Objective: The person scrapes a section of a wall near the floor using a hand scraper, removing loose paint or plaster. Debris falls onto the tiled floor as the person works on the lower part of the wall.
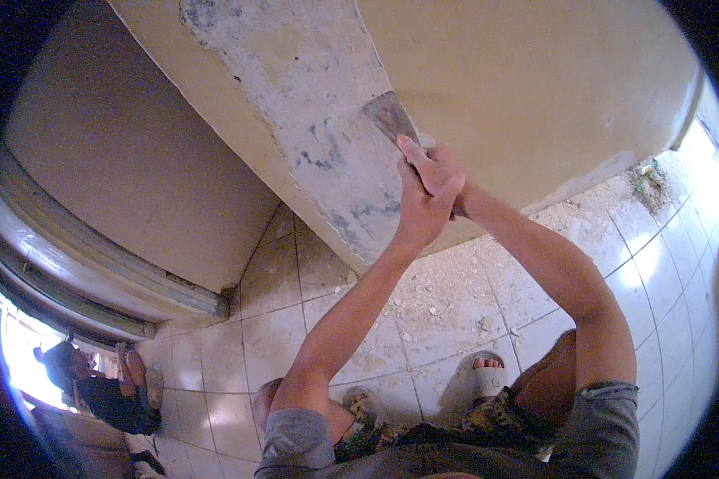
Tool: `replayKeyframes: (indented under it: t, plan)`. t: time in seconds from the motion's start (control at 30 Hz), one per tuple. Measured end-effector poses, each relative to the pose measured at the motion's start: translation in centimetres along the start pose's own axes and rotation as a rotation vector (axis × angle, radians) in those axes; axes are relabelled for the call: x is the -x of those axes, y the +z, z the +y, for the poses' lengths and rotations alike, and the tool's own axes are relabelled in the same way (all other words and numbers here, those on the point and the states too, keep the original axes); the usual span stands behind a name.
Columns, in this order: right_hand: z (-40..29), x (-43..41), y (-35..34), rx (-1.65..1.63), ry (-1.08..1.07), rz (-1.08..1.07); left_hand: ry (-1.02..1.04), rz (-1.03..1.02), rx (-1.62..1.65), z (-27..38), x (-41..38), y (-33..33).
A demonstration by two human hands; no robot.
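Both hands are wrapped around the handle of a putty knife [388, 114] with a broad, dulled metal blade. My left hand [422, 209] grips from below, and my right hand [440, 164] overlaps it with a thumb toward the blade. Most of the handle is hidden by the fingers. The blade lies against the wall, by the border between a bare grey-white patch [329, 102] with dark blotches and the yellowish paint [533, 102]. That border looks ragged, with a pale flaking edge.
Chips and dust [437, 293] lie on the white tiled floor [215, 347] under the wall. My sandalled foot [485, 371] stands close by. At far left, another person [108, 389] sits near a bright opening. A small debris heap [650, 182] lies at right.
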State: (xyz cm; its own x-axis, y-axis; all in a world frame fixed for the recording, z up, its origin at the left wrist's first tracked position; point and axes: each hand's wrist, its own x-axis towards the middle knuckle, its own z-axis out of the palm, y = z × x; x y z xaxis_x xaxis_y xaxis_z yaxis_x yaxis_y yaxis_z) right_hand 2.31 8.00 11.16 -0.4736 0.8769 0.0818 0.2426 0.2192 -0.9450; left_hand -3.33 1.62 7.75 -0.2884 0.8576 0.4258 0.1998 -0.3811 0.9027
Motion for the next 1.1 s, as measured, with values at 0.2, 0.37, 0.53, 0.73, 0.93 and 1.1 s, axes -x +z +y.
replayKeyframes:
  t: [0.2,0.37,0.53,0.73,0.93,1.1]
  plan:
    - [4.0,0.1,0.8,-0.088,-0.103,0.112,-0.186,-0.037,0.1,2.1,2.1,0.4]
    - [2.7,1.4,-0.5,-0.055,0.066,0.021,-0.016,-0.004,-0.065,-2.1,1.2,0.6]
    - [1.5,1.3,-0.5,-0.076,0.114,-0.017,0.113,0.005,-0.008,-1.4,0.9,1.4]
    - [1.1,0.5,0.0,-0.042,0.026,0.003,0.049,0.029,-0.005,-0.1,0.8,0.9]
    - [-1.0,-0.6,0.1,-0.144,0.044,0.006,0.029,0.0,-0.048,2.9,-0.4,-0.2]
    - [2.4,-0.3,1.0,-0.093,0.065,0.074,0.061,0.009,-0.131,-1.9,1.0,0.3]
